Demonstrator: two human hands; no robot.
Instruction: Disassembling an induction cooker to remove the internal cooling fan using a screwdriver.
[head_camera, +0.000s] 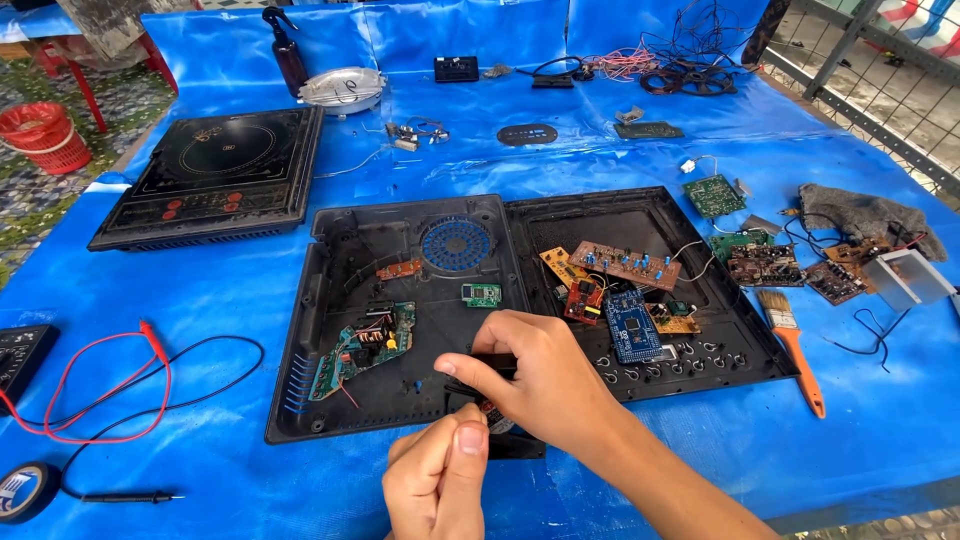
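An intact black induction cooker (210, 178) sits toward the table's far left edge — a red basket (42, 136) stands on the ground beyond it. Near the right edge lie an orange-handled paintbrush (792, 346) and a grey rag (866, 216); red and black probe leads (105, 385) curl at the left.

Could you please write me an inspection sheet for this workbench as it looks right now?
Surface: blue tarp covers the table, creased.
Job's things: small dark part pinched between both hands, over the open black casing; what it is cannot be told.
Clutter: loose circuit boards in the second casing half; paintbrush, grey rag, intact induction cooker, spray bottle, tape roll.
Grippers: left hand and right hand both have fingers closed on the part.
Cables: red and black probe leads at left; tangled wires at the far edge.
Surroundings: red basket on the ground at left, metal fence at right.
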